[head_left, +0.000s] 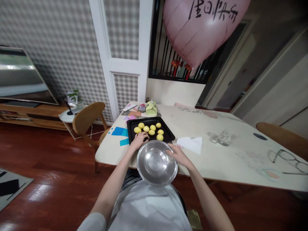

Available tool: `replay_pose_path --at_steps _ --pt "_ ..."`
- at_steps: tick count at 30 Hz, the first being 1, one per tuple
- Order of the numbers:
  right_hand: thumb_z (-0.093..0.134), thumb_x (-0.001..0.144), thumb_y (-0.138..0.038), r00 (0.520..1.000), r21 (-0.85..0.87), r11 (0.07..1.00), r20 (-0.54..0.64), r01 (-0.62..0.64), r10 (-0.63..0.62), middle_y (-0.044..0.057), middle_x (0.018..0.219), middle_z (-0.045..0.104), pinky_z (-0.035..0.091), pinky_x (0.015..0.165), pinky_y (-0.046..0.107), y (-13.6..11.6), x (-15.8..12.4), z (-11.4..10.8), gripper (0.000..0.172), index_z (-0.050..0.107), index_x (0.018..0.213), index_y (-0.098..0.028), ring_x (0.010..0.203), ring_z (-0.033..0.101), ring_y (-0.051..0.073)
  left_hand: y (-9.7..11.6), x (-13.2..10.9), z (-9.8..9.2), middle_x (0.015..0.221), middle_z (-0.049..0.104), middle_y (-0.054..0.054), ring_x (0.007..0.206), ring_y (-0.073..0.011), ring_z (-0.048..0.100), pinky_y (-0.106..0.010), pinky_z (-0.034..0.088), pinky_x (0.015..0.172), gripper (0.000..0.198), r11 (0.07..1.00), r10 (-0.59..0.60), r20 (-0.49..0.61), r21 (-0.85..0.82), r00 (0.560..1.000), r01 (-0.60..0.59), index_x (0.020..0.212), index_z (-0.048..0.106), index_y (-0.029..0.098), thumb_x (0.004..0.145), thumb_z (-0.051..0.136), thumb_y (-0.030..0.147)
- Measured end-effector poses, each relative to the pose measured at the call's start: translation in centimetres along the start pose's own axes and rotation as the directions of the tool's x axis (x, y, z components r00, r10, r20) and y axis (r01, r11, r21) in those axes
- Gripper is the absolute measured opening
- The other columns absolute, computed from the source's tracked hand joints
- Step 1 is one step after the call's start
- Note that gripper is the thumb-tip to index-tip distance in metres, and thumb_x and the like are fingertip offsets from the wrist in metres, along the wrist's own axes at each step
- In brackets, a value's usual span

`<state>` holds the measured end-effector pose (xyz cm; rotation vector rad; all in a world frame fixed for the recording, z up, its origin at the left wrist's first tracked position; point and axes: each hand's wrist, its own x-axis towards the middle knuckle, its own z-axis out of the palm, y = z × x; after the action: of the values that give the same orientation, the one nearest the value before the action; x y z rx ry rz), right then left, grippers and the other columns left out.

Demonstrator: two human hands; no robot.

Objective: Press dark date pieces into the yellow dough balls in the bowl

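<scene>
A shiny metal bowl (156, 163) is tilted at the table's front edge, above my lap, and nothing shows inside it. My right hand (178, 154) grips its right rim, thumb over the edge. Behind the bowl lies a black baking tray (166, 124) with several yellow lemons (146, 129) scattered in it. My left hand (140, 140) reaches over the tray's front left part, just left of the bowl, its fingers apart and slightly bent. The space under its palm is hidden.
Blue strips (120, 131) lie left of the tray. Behind it stands a light green box (151, 108). To the right are a white paper (191, 144), a clear glass (224, 138) and eyeglasses (290, 160). A pink balloon (202, 29) hangs above; a wooden chair (89, 118) stands left.
</scene>
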<state>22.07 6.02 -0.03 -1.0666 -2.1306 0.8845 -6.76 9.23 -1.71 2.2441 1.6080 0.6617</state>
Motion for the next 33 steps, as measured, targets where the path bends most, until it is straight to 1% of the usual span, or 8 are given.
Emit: replay_pose_path --at_steps 3,5,9,11,14,21,27,33 --pt "0.057 0.096 -0.044 1.000 0.061 0.998 0.017 0.001 -0.002 0.007 0.104 0.079 0.056 0.088 0.039 0.5 0.5 0.8 0.031 0.071 0.106 -0.019 0.097 0.073 0.029 -0.1 0.1 0.2 0.137 0.067 -0.010 0.136 -0.0301 0.054 -0.052 0.040 0.113 0.019 1.000 0.001 -0.049 0.024 0.999 0.001 0.110 0.075 0.023 0.100 0.060 0.025" --pt "0.051 0.101 -0.043 0.999 0.021 1.000 -0.049 0.004 -0.003 0.007 0.105 0.079 0.057 0.089 0.039 0.8 1.1 0.8 0.032 0.073 0.108 -0.020 0.098 0.073 0.028 -0.2 0.1 0.3 0.134 0.068 -0.010 0.135 -0.0294 0.056 -0.051 0.040 0.113 0.019 0.999 0.012 -0.076 0.032 0.997 -0.010 0.109 0.076 0.023 0.099 0.061 0.023" --pt "0.039 0.102 -0.019 0.957 -0.333 0.941 -0.247 0.064 -0.152 0.011 0.134 0.073 0.052 0.106 0.046 2.7 2.2 0.6 0.041 0.071 0.125 -0.023 0.127 0.065 0.028 -0.5 0.0 0.4 0.130 0.070 -0.010 0.131 -0.0295 0.059 -0.050 0.042 0.112 0.018 0.999 0.030 -0.113 0.021 0.993 -0.028 0.106 0.078 0.023 0.096 0.063 0.020" --pt "0.037 0.095 -0.008 0.954 -0.520 0.851 -0.214 0.070 -0.210 0.013 0.146 0.066 0.047 0.114 0.051 4.1 2.5 0.8 0.053 0.068 0.136 -0.021 0.141 0.055 0.029 -0.7 0.0 0.4 0.128 0.072 -0.010 0.130 -0.0296 0.060 -0.050 0.043 0.112 0.017 0.999 0.038 -0.125 0.012 0.991 -0.037 0.105 0.078 0.023 0.095 0.064 0.020" --pt "0.034 0.092 -0.002 0.969 -0.647 0.762 -0.161 0.040 -0.188 0.015 0.147 0.065 0.045 0.114 0.053 5.8 2.6 1.4 0.061 0.062 0.144 -0.017 0.146 0.052 0.029 -1.0 0.1 0.4 0.127 0.073 -0.010 0.129 -0.0297 0.061 -0.051 0.044 0.112 0.017 0.998 0.056 -0.121 0.009 0.991 -0.055 0.106 0.078 0.023 0.096 0.065 0.020" --pt "0.036 0.094 -0.002 0.964 -0.697 0.716 -0.171 0.028 -0.203 0.018 0.143 0.066 0.047 0.111 0.051 5.6 1.9 2.6 0.054 0.060 0.140 -0.015 0.141 0.055 0.030 -2.3 0.3 0.2 0.127 0.075 -0.012 0.131 -0.0317 0.061 -0.054 0.045 0.113 0.017 0.993 0.115 -0.128 -0.017 0.985 -0.118 0.109 0.079 0.023 0.096 0.068 0.025" --pt "0.039 0.097 -0.006 0.952 -0.650 0.758 -0.196 0.054 -0.235 0.015 0.144 0.064 0.045 0.112 0.047 5.6 -0.1 3.3 0.050 0.056 0.142 -0.019 0.143 0.053 0.028 -3.6 0.4 -0.3 0.127 0.076 -0.012 0.131 -0.0314 0.063 -0.054 0.047 0.115 0.020 0.965 0.238 -0.076 -0.095 0.968 -0.245 0.109 0.080 0.023 0.097 0.067 0.032" --pt "0.038 0.101 -0.007 0.944 -0.598 0.800 -0.234 0.050 -0.234 0.014 0.143 0.065 0.041 0.112 0.048 5.0 -0.6 3.6 0.047 0.057 0.142 -0.020 0.139 0.055 0.028 -2.2 0.1 -1.0 0.123 0.077 -0.013 0.124 -0.0295 0.067 -0.053 0.050 0.114 0.022 0.927 0.290 -0.244 -0.170 0.925 -0.336 0.109 0.079 0.021 0.101 0.062 0.034"
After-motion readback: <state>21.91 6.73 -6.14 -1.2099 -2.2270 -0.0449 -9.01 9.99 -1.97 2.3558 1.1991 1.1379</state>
